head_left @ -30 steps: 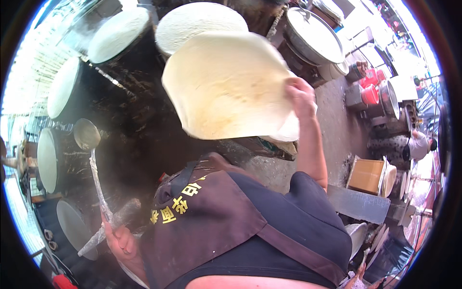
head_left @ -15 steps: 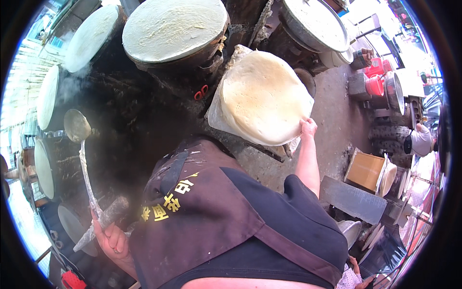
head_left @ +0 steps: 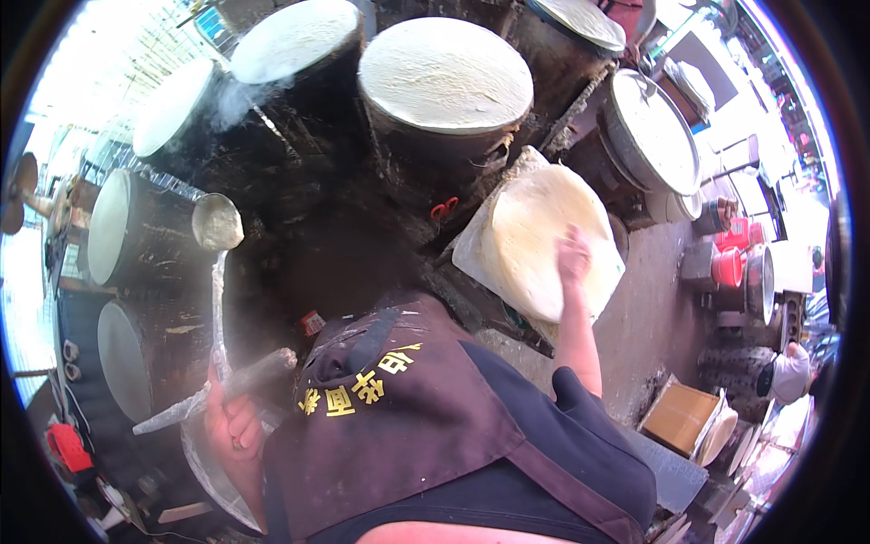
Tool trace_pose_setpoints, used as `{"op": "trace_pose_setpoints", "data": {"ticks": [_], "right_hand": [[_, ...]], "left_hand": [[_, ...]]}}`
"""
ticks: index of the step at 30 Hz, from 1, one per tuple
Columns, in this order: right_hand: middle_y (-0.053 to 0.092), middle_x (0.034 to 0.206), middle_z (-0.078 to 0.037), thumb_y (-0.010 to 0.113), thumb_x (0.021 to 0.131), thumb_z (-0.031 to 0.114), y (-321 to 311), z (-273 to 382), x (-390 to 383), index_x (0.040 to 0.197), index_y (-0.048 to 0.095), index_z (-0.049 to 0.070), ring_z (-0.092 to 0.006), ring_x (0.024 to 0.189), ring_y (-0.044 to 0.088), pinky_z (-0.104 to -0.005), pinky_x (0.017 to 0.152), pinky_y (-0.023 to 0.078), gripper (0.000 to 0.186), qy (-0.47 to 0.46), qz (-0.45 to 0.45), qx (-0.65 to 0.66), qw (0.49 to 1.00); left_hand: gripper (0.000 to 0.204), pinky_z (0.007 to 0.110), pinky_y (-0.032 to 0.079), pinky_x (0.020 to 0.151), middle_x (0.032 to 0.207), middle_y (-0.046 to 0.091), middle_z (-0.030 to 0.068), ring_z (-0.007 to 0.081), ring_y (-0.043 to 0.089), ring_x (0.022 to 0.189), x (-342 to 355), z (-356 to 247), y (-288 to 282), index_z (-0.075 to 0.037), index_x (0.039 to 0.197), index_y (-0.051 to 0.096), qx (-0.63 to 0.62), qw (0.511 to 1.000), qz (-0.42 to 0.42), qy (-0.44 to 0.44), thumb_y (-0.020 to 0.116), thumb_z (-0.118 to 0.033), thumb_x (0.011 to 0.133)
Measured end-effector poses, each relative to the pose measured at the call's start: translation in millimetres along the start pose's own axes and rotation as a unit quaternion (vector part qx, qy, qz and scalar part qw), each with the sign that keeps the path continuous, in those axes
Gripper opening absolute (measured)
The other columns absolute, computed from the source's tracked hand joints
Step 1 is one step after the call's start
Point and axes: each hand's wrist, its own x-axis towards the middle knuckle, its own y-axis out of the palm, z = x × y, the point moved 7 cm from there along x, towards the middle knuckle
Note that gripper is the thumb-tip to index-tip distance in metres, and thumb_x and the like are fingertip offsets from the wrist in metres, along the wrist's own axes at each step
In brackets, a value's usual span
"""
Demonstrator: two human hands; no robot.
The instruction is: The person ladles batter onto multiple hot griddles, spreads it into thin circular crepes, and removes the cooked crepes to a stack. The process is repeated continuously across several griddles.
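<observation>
My left hand [head_left: 237, 424], at the lower left, is closed round the handle of a long ladle [head_left: 217, 223] and a batter-coated T-shaped wooden spreader [head_left: 263, 369]. The ladle stands bowl up, its bowl and handle smeared with pale batter. To the right, a stack of large round pancakes [head_left: 526, 222] lies on a whitish sheet [head_left: 473, 247]. My right hand [head_left: 573, 257] is over the right part of the stack. Motion blurs its fingers, and whether it touches the top pancake cannot be told.
Several round griddles [head_left: 444, 72] coated with pale batter stand on dark drum stoves in an arc, and steam rises at the left. A lidded pot [head_left: 652, 127] stands right of the stack. Farther right are red containers [head_left: 728, 265], a cardboard box [head_left: 680, 422] and another person's arm [head_left: 790, 374].
My right hand has left the stack's lower right edge and moved inward over its surface. My left hand still holds the ladle and spreader. The whole view has shifted leftward.
</observation>
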Motion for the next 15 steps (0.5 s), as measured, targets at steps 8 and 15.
{"op": "trace_pose_setpoints", "data": {"ticks": [8,15], "right_hand": [[0.064,0.104,-0.019,0.071,0.082,0.023,-38.6,495.6,-221.2,0.121,0.059,0.004,-0.0346,0.095,0.064,-0.0380,0.083,0.052,0.045,-0.556,0.452,0.341,0.608],[0.067,0.097,-0.016,0.075,0.078,0.014,8.9,481.3,-256.3,0.128,0.052,0.005,-0.0300,0.086,0.066,-0.0376,0.079,0.052,0.055,-0.463,0.575,0.310,0.600]], "left_hand": [[0.047,0.020,0.031,0.030,0.067,0.041,-0.0006,0.0054,0.035,0.042,19.3,-10.9,-10.1,-0.034,0.146,0.027,0.106,0.994,0.020,0.011,0.042,-0.027,0.102],[0.047,0.021,0.040,0.033,0.073,0.041,0.0013,0.0057,0.037,0.044,24.3,-11.6,-28.2,-0.030,0.145,0.028,-0.053,0.990,0.128,-0.029,0.044,-0.034,0.101]]}}
